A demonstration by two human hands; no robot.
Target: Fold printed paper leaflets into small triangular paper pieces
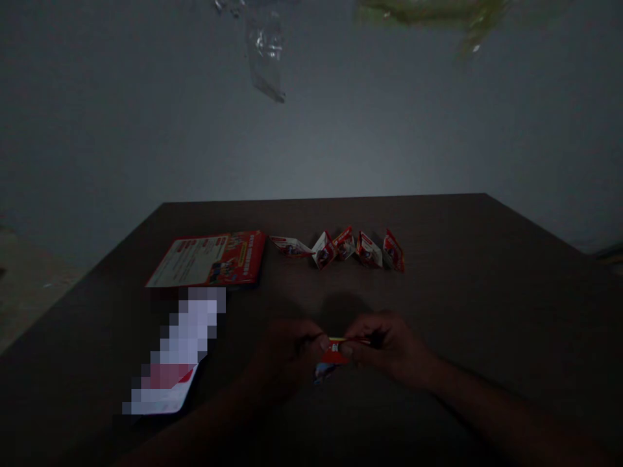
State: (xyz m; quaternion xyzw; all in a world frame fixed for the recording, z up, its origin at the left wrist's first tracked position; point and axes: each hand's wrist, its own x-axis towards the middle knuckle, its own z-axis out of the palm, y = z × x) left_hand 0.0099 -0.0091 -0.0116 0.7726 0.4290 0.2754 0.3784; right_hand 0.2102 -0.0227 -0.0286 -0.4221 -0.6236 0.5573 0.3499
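Observation:
Both hands meet over the near part of the dark table, with a small folded piece of red printed paper (335, 353) between them. My left hand (296, 350) pinches its left side, thumb on top. Its right side is gripped by my right hand (389, 347), thumb and fingers pressed together. A blue printed part hangs below the red one. Farther back stand several folded pieces of red and white printed paper (370, 251) in a row. The dim light hides much of the fingers.
A flat stack of red and white printed sheets (195, 259) lies at the left of the table (438, 227). Nearer is a lit phone (175, 363), its screen blurred out. Clear plastic (267, 55) and yellowish plastic (433, 13) hang by the grey wall (370, 130).

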